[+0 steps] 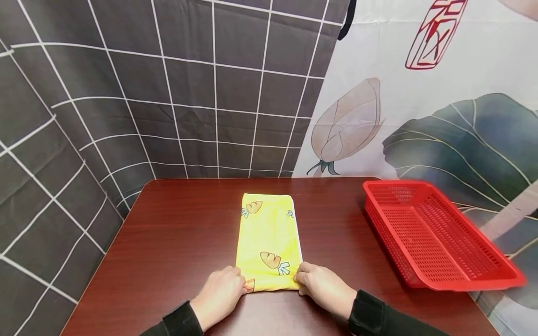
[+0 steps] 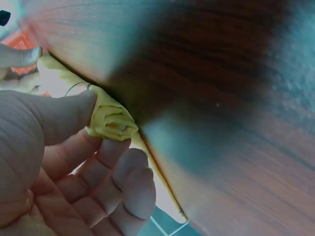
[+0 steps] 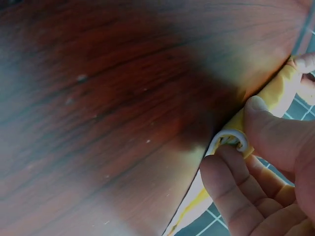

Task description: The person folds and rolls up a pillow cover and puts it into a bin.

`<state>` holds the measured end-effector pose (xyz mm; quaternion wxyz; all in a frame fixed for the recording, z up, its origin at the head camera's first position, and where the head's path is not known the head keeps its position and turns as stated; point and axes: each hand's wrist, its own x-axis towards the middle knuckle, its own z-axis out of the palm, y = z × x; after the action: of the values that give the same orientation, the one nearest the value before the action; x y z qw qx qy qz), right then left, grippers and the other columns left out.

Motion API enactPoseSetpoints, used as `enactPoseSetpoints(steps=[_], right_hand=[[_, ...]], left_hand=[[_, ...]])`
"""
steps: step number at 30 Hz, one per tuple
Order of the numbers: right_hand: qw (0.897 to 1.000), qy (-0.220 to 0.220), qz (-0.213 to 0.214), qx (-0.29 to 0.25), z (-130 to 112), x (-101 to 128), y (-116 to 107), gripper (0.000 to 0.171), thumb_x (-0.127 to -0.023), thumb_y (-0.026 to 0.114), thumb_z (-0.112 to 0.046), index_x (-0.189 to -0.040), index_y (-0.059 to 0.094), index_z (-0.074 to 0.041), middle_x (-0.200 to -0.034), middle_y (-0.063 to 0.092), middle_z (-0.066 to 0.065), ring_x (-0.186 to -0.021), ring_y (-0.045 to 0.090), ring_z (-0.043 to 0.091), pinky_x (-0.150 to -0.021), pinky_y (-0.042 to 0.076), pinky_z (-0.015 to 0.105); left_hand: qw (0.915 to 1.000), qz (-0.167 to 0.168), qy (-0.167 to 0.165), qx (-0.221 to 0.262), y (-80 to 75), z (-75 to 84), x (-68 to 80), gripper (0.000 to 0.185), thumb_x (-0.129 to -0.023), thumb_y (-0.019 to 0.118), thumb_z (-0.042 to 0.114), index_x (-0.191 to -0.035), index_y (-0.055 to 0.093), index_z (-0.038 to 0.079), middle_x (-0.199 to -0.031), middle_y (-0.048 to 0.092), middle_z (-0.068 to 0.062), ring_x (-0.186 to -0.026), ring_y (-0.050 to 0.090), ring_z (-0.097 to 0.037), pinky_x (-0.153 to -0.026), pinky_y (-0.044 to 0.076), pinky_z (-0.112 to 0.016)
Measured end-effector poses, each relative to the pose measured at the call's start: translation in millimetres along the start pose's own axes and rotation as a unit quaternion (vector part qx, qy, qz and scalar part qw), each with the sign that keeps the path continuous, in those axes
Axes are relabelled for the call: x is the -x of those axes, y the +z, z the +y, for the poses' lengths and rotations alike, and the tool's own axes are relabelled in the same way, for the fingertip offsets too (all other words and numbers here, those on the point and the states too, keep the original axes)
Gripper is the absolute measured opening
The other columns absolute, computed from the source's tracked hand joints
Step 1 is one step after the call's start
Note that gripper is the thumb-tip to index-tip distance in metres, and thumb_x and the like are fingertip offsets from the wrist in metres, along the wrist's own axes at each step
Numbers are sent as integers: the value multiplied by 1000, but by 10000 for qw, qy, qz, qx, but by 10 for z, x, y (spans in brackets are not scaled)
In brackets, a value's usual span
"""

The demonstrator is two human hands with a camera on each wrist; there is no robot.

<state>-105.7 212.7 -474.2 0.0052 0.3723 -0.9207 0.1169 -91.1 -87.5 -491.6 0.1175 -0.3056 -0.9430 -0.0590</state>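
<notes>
Yellow carrot cloth (image 1: 269, 242) flat on brown table (image 1: 176, 242), left hand (image 1: 220, 296) pinching its near left corner, right hand (image 1: 325, 289) pinching near right corner, red basket (image 1: 437, 235) well apart

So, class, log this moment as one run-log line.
left hand: pinches rolled near edge of yellow cloth | right hand: pinches same edge | cloth: folded, on table | red basket: right, apart

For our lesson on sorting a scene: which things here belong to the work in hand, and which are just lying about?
In hand:
- yellow folded cloth with carrot print, its near end rolled
- left hand, pinching the roll's left end
- right hand, pinching the roll's right end
- dark red wooden table under the cloth

Lying about:
- red perforated plastic tray, apart from the cloth
</notes>
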Motion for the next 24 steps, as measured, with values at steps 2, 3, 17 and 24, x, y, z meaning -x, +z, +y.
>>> enactPoseSetpoints(steps=[2, 3, 17, 24], right_hand=[[10000, 13, -2, 58, -4, 6, 1, 20, -83, 86, -6, -88, 71, -18, -90, 59, -10, -80, 54, 1, -70, 50, 18], [10000, 31, -2, 64, -5, 6, -2, 19, -83, 86, -6, -88, 71, -18, -90, 60, -10, -80, 54, 1, -70, 50, 18], [9997, 227, -6, -107, -20, -11, 14, 18, -84, 85, -6, -90, 74, -18, -91, 60, -10, -81, 55, 2, -72, 50, 19], [9997, 246, -26, -37, -24, -19, 27, 18, -84, 85, -6, -87, 73, -19, -89, 59, -10, -80, 54, 2, -71, 50, 19]], left_hand=[[10000, 4, 1, 26, -7, -18, -16, 27, -86, 83, 34, -69, 69, 18, -69, 56, 5, -65, 56, -16, -53, 45, -33], [10000, -36, -21, 71, -9, -27, -31, 27, -86, 82, 35, -69, 70, 19, -69, 57, 5, -64, 56, -16, -53, 46, -33], [9710, -2143, -168, 1051, -94, -294, -349, 30, -95, 76, 30, -69, 63, 22, -68, 59, 8, -66, 56, -12, -65, 49, -38], [9606, -2755, -150, 345, -110, -249, -516, 41, -95, 76, 34, -64, 54, 21, -64, 50, 5, -64, 50, -14, -69, 52, -40]])
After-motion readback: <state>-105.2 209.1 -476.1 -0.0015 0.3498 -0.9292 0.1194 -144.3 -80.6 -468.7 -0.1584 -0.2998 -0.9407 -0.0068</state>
